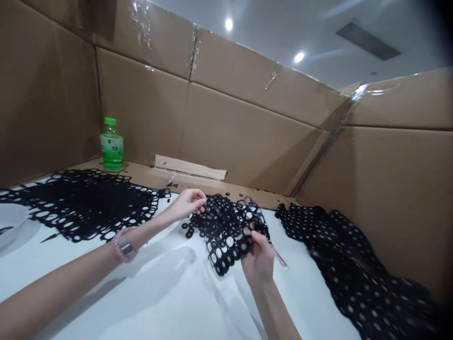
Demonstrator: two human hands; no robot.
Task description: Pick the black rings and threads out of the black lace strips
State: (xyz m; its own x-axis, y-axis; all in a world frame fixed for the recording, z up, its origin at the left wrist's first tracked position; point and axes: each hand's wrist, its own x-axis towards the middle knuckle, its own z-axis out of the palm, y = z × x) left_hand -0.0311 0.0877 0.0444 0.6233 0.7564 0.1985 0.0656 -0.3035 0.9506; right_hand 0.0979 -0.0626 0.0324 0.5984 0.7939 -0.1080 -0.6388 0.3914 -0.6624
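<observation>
Black ring-patterned mesh is lifted above the white desk, long axis left to right. My left hand pinches its left end, fingers narrow; my right hand, nearer me, closes on its near edge beside a clear slender rod.

The only legible writing is on the green-capped plastic drink bottle standing on the cardboard lining at the back, close to the cardboard wall. Its green-and-white wrap label carries a large brush-style Chinese character, 绿 ("green"), in dark green, with a further mark beside it too blurred to read. The finer print on that label is also too small and soft to make out.
</observation>
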